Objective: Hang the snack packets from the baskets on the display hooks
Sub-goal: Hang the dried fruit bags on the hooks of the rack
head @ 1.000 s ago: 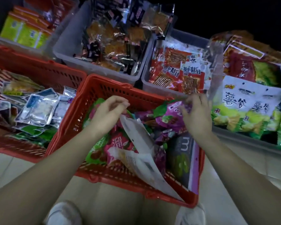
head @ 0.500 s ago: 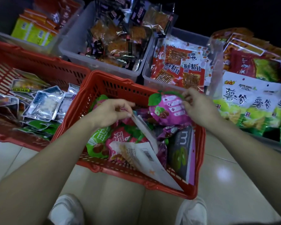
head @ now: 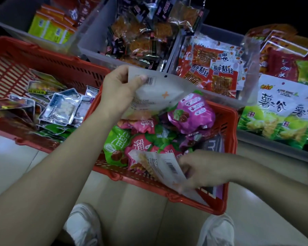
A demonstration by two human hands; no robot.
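My left hand [head: 119,89] grips a white snack packet [head: 160,91] by its top corner and holds it lifted over the red basket [head: 228,197] in front of me. My right hand [head: 203,169] reaches into the near side of that basket, and its fingers pinch a second white packet [head: 167,167] with a barcode. Pink, purple and green snack packets [head: 190,114] fill the basket beneath. No display hooks are in view.
A second red basket [head: 48,59] on the left holds small silvery packets. Grey bins [head: 94,54] behind hold dark, orange and red snack packs. Green-and-white bags [head: 281,110] lie at the right. My white shoes [head: 84,226] stand on the tiled floor.
My left hand has raised its white packet out of the basket. My right hand let go of the purple packet at the far side and came down onto the second white packet.
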